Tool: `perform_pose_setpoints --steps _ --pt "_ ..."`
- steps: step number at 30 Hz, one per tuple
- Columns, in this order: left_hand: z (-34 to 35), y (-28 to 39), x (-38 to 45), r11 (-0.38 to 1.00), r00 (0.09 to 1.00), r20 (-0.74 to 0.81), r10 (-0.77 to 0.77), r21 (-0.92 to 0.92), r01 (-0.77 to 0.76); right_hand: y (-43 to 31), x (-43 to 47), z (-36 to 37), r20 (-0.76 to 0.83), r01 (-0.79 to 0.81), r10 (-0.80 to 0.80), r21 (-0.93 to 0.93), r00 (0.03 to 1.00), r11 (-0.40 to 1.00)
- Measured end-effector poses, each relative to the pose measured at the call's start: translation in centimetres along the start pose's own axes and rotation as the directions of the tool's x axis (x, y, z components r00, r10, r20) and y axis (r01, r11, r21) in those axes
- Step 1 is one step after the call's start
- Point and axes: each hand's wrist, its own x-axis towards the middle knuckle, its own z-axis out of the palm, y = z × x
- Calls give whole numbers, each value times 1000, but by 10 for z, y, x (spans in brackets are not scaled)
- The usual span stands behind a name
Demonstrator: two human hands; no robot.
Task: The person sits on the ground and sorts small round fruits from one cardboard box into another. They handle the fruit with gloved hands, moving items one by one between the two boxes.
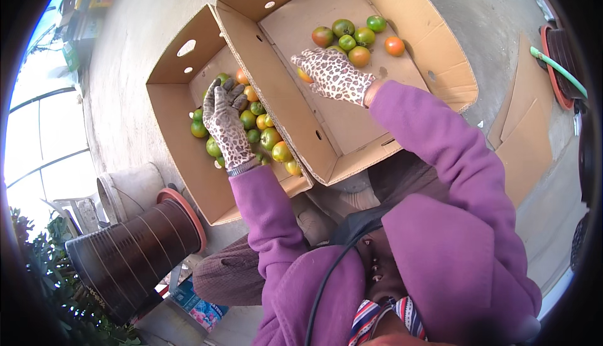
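Observation:
Both hands wear leopard-print gloves. My right hand is in the larger right cardboard box, its fingers and thumb curled around an orange-yellow tomato that is mostly hidden. Just beyond that hand lies a loose group of green and orange tomatoes, with one orange-red tomato apart to the right. In the left cardboard box, my left hand rests over many green and orange tomatoes. Its grey-coated fingers are apart, and no tomato shows in its grasp; what lies beneath is hidden.
The boxes stand side by side, walls touching, on a concrete floor. A dark ribbed pot with a reddish rim and a whitish bucket are at lower left. Flat cardboard and a green hose lie right.

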Motion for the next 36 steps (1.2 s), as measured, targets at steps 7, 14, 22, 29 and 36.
perform_pose_setpoints --steps 7,14,22,29,36 --pt "-99 -12 27 784 906 -331 263 620 -1 13 -7 47 433 293 -63 -488 899 823" --pt "-89 -26 13 87 945 -314 92 948 307 31 -1 62 388 216 50 -612 920 761" --pt "-76 -47 1 -207 953 -300 35 931 301 24 3 36 371 7 219 -522 903 853" --pt "-63 -59 -4 -205 967 -246 67 945 255 38 0 29 197 0 110 -487 974 873" --pt "-53 4 -2 676 940 -267 214 735 55 -1 3 13 80 48 -30 -232 996 972"
